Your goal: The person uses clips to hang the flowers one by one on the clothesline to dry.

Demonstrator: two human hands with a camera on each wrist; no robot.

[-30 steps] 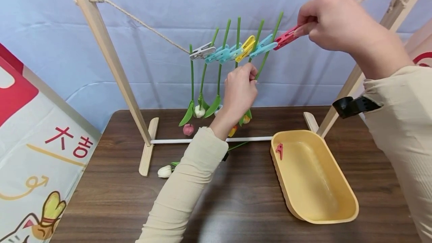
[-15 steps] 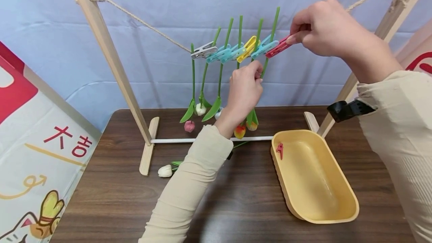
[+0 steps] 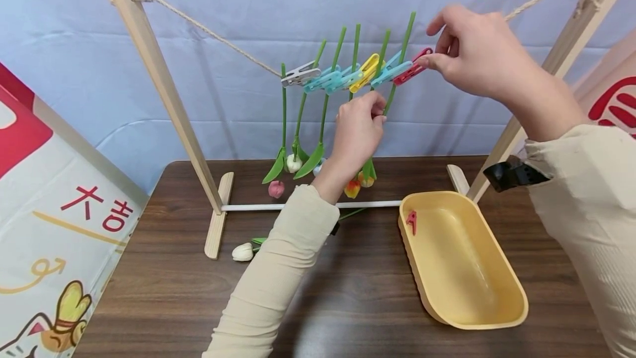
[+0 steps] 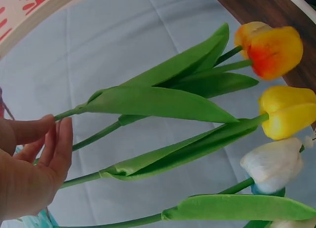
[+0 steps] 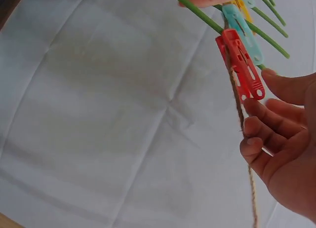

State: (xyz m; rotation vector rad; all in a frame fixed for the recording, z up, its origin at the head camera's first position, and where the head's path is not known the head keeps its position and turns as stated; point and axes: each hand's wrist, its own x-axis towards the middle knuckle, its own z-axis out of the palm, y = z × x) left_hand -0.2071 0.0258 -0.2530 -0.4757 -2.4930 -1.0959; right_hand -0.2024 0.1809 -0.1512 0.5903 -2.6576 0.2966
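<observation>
My left hand [image 3: 355,134] pinches the green stem [image 4: 69,113] of an artificial tulip that hangs head down, its leaf spreading toward orange-red blooms [image 4: 276,53]. A red clothespin [image 5: 241,62] grips the rope and that stem near its upper end. Beside the clothespin's tail, my right hand [image 3: 477,54] has thumb and fingers spread apart, with nothing between them. Leftward along the sagging rope [image 3: 208,35] come a blue clothespin [image 3: 392,73], a yellow one [image 3: 367,72], teal ones [image 3: 323,80] and a grey one [image 3: 300,75], with several tulips hanging upside down.
Wooden posts [image 3: 164,87] hold the rope, joined low down by a white rod [image 3: 253,208]. A yellow bin [image 3: 462,269] with one red clothespin [image 3: 412,222] inside stands at right. Another white tulip [image 3: 243,252] lies on the brown table [image 3: 164,291], partly behind the left forearm.
The right hand brought the red clothespin left and down onto the rope and stem, then let go, its fingers parting. The left hand shifted slightly right, still pinching the stem.
</observation>
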